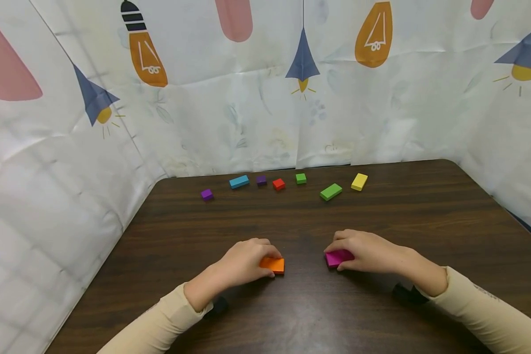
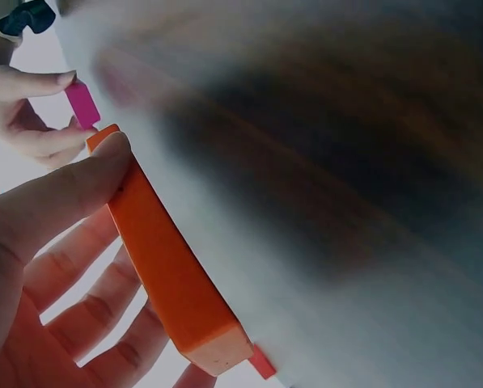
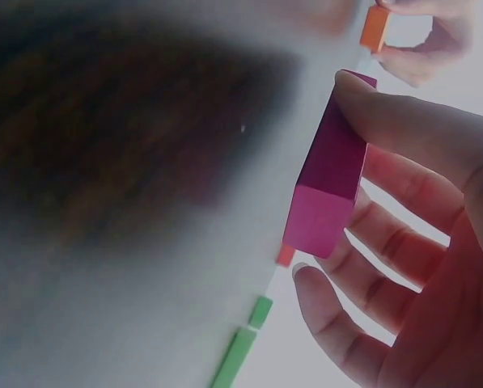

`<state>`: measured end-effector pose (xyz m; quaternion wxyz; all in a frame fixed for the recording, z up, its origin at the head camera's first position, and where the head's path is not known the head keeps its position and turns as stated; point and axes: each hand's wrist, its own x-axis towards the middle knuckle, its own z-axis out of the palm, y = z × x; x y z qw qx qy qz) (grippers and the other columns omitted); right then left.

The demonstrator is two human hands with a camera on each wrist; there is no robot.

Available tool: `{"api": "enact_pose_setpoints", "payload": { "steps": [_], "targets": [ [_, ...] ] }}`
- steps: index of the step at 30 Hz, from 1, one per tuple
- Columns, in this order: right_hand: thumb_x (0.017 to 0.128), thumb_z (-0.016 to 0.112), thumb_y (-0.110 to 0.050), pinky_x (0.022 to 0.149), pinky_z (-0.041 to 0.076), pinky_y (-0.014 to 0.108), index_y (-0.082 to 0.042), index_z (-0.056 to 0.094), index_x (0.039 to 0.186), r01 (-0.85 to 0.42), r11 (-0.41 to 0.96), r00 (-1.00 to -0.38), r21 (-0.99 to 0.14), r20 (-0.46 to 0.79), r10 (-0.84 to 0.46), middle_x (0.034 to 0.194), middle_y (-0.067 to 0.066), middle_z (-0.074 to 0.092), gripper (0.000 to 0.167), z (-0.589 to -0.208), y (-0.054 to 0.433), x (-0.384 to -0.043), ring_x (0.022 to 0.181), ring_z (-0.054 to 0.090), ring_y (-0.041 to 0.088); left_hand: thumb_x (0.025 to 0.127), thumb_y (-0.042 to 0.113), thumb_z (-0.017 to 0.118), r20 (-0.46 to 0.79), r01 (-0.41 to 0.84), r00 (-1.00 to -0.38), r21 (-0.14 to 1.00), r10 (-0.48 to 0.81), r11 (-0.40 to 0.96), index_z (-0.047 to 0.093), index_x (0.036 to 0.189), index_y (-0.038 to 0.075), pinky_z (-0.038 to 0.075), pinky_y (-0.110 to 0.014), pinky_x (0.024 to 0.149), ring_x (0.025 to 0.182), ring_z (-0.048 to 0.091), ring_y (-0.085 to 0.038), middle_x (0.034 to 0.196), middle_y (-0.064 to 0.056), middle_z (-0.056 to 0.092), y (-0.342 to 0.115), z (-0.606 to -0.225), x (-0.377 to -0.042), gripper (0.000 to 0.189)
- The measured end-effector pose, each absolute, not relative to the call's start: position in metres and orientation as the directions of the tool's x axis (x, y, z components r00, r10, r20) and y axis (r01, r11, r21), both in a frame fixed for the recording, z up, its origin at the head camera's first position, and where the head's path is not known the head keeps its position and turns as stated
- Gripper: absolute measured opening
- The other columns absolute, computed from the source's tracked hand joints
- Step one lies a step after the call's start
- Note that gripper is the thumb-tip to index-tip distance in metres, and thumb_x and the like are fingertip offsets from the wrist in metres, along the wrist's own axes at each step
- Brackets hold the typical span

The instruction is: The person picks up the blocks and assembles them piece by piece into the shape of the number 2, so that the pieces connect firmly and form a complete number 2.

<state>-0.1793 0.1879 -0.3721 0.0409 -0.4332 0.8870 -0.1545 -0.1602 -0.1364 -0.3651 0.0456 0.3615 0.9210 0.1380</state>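
Note:
My left hand [image 1: 248,260] grips an orange block [image 1: 274,265] between thumb and fingers, low over the dark wooden table [image 1: 301,314]. In the left wrist view the orange block [image 2: 172,259] is long, with the thumb pressing near one end. Across a short gap to the right, my right hand [image 1: 369,251] pinches a magenta block [image 1: 338,258]. The right wrist view shows the magenta block [image 3: 330,174] with the thumb along one side and the fingers spread behind it. The two blocks are apart, roughly level with each other.
Toward the table's far edge lie a purple block [image 1: 207,194], a blue block [image 1: 239,182], a dark purple block [image 1: 261,180], a red block [image 1: 279,184], a small green cube [image 1: 301,178], a longer green block [image 1: 331,191] and a yellow block [image 1: 359,182]. A patterned curtain [image 1: 256,113] hangs behind.

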Motion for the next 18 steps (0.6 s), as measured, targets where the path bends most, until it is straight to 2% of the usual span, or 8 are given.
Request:
{"api": "enact_pose_setpoints", "payload": {
  "steps": [11,18],
  "targets": [
    [0.087,0.085,-0.022,0.074,0.051,0.028,-0.013,0.076,0.118,-0.757,0.573,-0.616,-0.314,0.051,-0.786,0.101,-0.009,0.056,0.034,-0.374,0.180,-0.175,0.087,0.053,0.008,0.084,0.021,0.087,0.000,0.659,-0.726,0.286,0.687,0.696,0.077,0.111,0.012,0.053,-0.031,0.080,0.089,0.061,-0.014,0.101,0.002,0.068,-0.127,-0.367,-0.157,0.030],
    [0.087,0.085,-0.023,0.075,0.051,0.028,-0.014,0.076,0.118,-0.753,0.577,-0.620,-0.316,0.049,-0.783,0.102,-0.010,0.057,0.033,-0.374,0.177,-0.176,0.088,0.053,0.008,0.084,0.023,0.088,0.013,0.675,-0.717,0.265,0.697,0.689,0.077,0.110,0.012,0.054,-0.032,0.081,0.092,0.063,-0.015,0.102,0.002,0.069,-0.120,-0.367,-0.157,0.030]
  ]
}}
